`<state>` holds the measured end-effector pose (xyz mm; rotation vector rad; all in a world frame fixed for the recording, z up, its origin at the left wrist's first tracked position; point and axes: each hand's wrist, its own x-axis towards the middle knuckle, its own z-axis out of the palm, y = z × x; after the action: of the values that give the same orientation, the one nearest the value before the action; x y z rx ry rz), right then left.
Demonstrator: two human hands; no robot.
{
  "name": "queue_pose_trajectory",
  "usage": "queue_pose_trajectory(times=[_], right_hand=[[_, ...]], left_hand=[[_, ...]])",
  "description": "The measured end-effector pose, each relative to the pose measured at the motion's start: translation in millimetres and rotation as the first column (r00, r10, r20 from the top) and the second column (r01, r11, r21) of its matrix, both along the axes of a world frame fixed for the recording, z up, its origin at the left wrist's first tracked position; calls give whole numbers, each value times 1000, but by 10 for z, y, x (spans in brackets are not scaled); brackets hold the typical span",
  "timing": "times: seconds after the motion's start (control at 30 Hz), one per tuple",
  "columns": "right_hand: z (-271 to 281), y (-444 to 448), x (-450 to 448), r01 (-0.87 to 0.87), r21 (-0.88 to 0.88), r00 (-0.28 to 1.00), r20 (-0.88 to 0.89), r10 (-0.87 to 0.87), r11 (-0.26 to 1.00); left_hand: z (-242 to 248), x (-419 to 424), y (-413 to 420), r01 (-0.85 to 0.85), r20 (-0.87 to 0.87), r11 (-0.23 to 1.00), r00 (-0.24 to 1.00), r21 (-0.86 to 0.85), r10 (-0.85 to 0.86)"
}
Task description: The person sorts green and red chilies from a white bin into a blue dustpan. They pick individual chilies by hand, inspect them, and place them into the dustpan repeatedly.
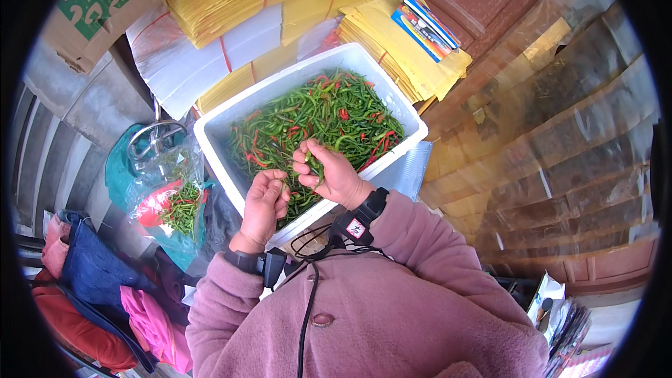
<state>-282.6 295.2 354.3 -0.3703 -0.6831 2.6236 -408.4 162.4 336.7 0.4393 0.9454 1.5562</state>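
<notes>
A white foam box (224,178) in front of me holds a thick heap of thin green chili peppers (320,110), with red ones mixed in. Over its near side, my right hand (336,173) is curled around several green chili peppers (315,164), some sticking out between thumb and fingers. My left hand (262,205) is close beside it, above the near left rim. Thumb and forefinger there pinch a small green pepper piece (284,187); its exact shape is mostly hidden by the fingers. Both wrists wear black straps.
Bundled yellow and white paper stacks (236,0) stand behind the box. More yellow paper (409,63) lies at the back right, with small boxes on top. A clear plastic bag (178,194) with peppers sits left. Cloths (100,268) lie lower left, and plastic sheeting (546,168) spreads right.
</notes>
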Motion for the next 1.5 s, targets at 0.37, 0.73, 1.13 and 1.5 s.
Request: queue_pose_trajectory(times=[0.37, 0.73, 1.13, 1.5], right_hand=[[-92, -61, -7, -89, -193, 995, -62, 78, 977], [-230, -13, 28, -251, 78, 940, 258, 224, 965], [-161, -56, -8, -173, -12, 984, 45, 174, 985], [-252, -174, -104, 88, 30, 994, 68, -90, 996]], left_hand=[[-38, 148, 30, 9, -28, 1000, 1000, -24, -10], [75, -25, 21, -84, -411, 996, 909, -10, 73], [-35, 61, 24, -235, -383, 972, 900, -25, 208], [-119, 311, -15, 15, -340, 991, 939, -136, -61]])
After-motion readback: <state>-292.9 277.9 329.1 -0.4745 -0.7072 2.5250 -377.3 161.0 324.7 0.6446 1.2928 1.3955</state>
